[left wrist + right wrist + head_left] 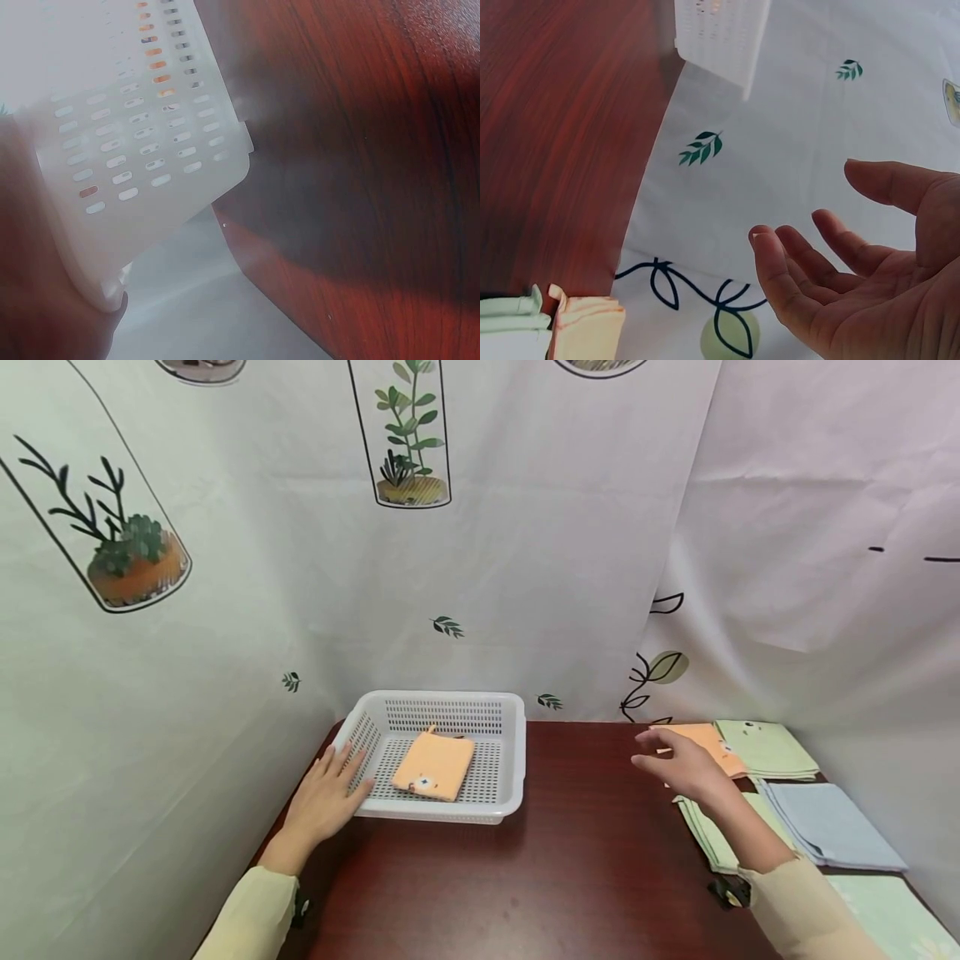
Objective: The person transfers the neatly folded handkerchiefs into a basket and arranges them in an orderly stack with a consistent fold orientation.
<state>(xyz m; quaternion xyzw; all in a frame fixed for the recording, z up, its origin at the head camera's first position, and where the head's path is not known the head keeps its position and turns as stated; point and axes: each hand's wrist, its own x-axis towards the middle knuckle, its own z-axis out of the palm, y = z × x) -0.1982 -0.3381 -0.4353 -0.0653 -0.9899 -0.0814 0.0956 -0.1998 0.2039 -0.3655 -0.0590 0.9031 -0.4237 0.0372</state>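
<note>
dark red wood counter (585, 860) carries everything: the left hand (324, 800) rests flat, fingers straight, against the white basket (504, 760) holding a folded orange cloth (435, 764). farther right, the right hand (686, 766) hovers relaxed and empty over stacked cloths (772, 749).

A dark red wooden bench (570, 860) stands in a corner hung with white curtains (570, 568) printed with potted plants (408, 439) in glass domes and small green leaves (447, 627). At the bench's far right lie folded cloths: a light green one (765, 747) at the back, a blue one (828, 827) nearer, and a green one (708, 839) beside it. A pale green patterned cloth (888, 918) lies at the near right corner.
</note>
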